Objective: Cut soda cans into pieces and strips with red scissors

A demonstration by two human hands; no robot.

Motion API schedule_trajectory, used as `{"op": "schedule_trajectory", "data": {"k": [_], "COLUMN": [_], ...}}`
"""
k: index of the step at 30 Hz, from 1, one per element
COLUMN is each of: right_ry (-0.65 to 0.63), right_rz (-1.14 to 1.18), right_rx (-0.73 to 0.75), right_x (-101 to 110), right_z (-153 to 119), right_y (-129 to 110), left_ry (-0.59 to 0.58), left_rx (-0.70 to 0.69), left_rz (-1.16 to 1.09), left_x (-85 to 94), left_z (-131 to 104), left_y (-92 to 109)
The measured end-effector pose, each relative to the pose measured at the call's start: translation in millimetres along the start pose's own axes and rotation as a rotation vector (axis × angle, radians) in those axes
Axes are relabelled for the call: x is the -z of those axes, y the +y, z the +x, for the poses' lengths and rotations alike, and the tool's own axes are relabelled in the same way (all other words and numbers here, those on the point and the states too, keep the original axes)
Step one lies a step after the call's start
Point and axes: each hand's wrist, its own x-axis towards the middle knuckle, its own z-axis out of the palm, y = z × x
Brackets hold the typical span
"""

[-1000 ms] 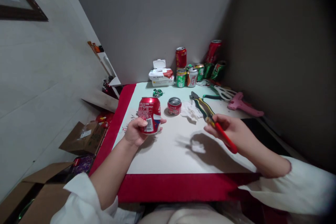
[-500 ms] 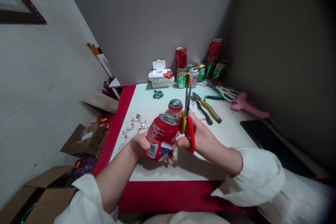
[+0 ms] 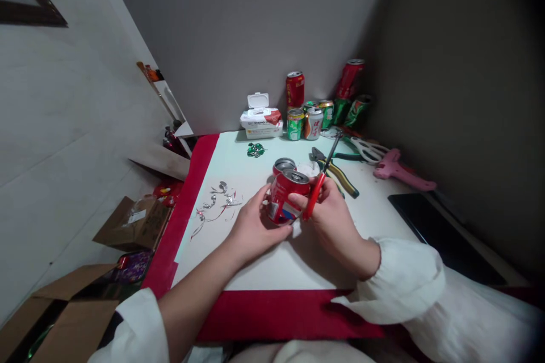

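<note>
A red soda can (image 3: 287,195) stands nearly upright between my hands over the white tabletop. My left hand (image 3: 258,227) is wrapped round its left side and lower edge. In my right hand (image 3: 330,210) are red-handled scissors (image 3: 315,195), blades pointing up and away; its thumb also touches the can's right side. Just behind the held can is a second, open-topped can (image 3: 284,165), mostly hidden by it. Thin metal scraps (image 3: 219,198) lie to the left of my left hand. Beyond them sits a small pile of green metal pieces (image 3: 255,150).
Pliers (image 3: 340,176) lie behind my right hand, near white-handled scissors (image 3: 368,150) and a pink glue gun (image 3: 400,170). Several drink cans (image 3: 313,123) and a wipes pack (image 3: 261,123) line the back wall. A black flat tablet-like object (image 3: 443,238) is at right; cardboard boxes (image 3: 128,221) stand left.
The red can has moved right and away from me, and is now more upright. My left hand has followed it. The scissors have tilted to the right.
</note>
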Motion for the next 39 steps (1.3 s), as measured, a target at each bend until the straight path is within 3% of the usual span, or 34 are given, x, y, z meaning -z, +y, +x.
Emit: {"op": "schedule_trajectory", "data": {"k": [2, 4, 8, 11, 14, 17, 20, 25, 28, 39], "right_ry": [0.011, -0.036, -0.207, -0.289, -0.437, -0.514, -0.579, -0.603, -0.636, -0.74], "right_rz": [0.014, 0.062, 0.081, -0.091, -0.483, -0.919, -1.138, -1.277, -1.258, -1.215], "right_rx": [-0.017, -0.068, -0.106, -0.069, -0.053, 0.049, 0.141, 0.135, 0.116, 0.063], "right_x": [-3.3, -8.5, -12.6, -0.4, 21.1, 38.6, 43.7, 39.6, 38.6, 36.7], "right_z": [-4.4, -10.6, -15.1, -4.2, 11.9, 21.0, 19.0, 9.5, 7.0, -0.5], "right_y": [3.0, 2.6, -8.1, -20.5, -29.6, -33.5, -38.2, -49.1, -50.5, -56.3], "left_ry": [0.105, 0.204, 0.321, 0.256, 0.296, 0.321, 0.261, 0.243, 0.252, 0.118], "left_rx": [-0.067, -0.015, 0.032, 0.083, 0.143, 0.106, 0.082, 0.064, 0.036, 0.064], "left_rz": [0.152, 0.221, 0.169, 0.074, -0.049, -0.204, -0.322, -0.368, -0.379, -0.395], "left_x": [-10.2, -15.5, -10.7, 2.9, 20.6, 35.7, 43.2, 46.7, 46.9, 35.1], "left_z": [-3.1, -4.4, -3.1, -0.1, 4.0, 7.8, 9.8, 9.6, 9.2, 10.1], "left_y": [-0.6, -2.3, 0.9, 7.8, 9.1, 3.2, -2.7, -2.7, -1.7, -6.5]}}
